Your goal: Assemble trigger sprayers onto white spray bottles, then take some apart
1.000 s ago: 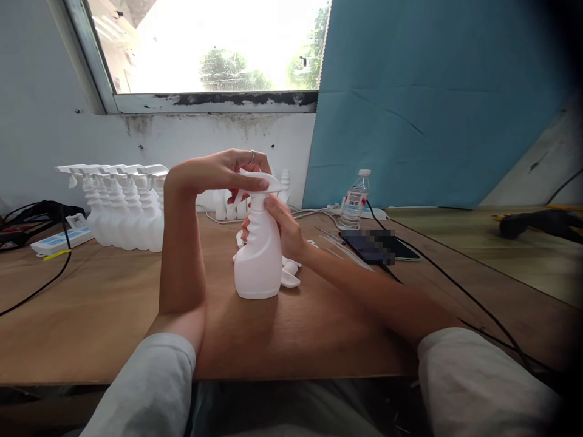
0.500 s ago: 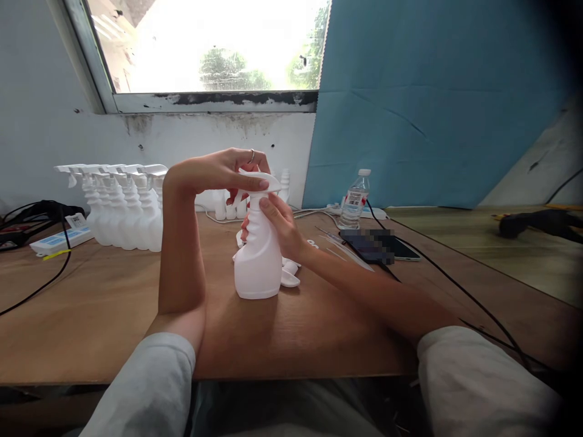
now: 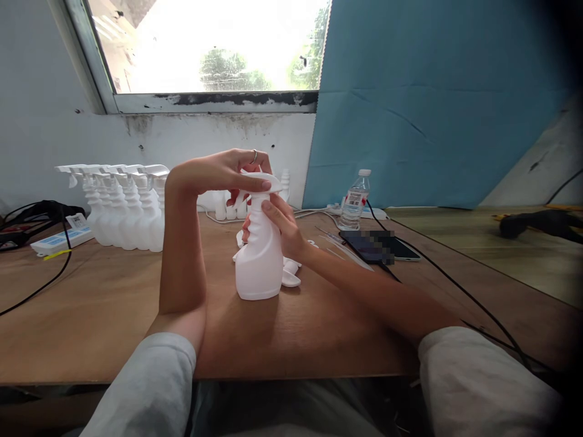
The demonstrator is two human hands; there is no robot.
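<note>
A white plastic spray bottle point(image 3: 259, 261) stands upright on the wooden table point(image 3: 113, 315) in front of me. My left hand point(image 3: 223, 171) arches over it, fingers closed on the white trigger sprayer head point(image 3: 263, 182) on top of the bottle. My right hand point(image 3: 279, 227) is wrapped round the ribbed neck of the bottle from the right. My left elbow rests on the table. Loose white sprayer parts point(image 3: 289, 274) lie just behind the bottle.
A row of several finished white spray bottles point(image 3: 125, 209) stands at the left by the wall. Small white bottles point(image 3: 232, 209), a water bottle point(image 3: 354, 200), a phone point(image 3: 378, 246), a power strip point(image 3: 59, 240) and black cables point(image 3: 455, 291) lie around.
My right hand has shifted slightly on the bottle's neck, and the bottle has turned a little. My left hand stays on the sprayer head.
</note>
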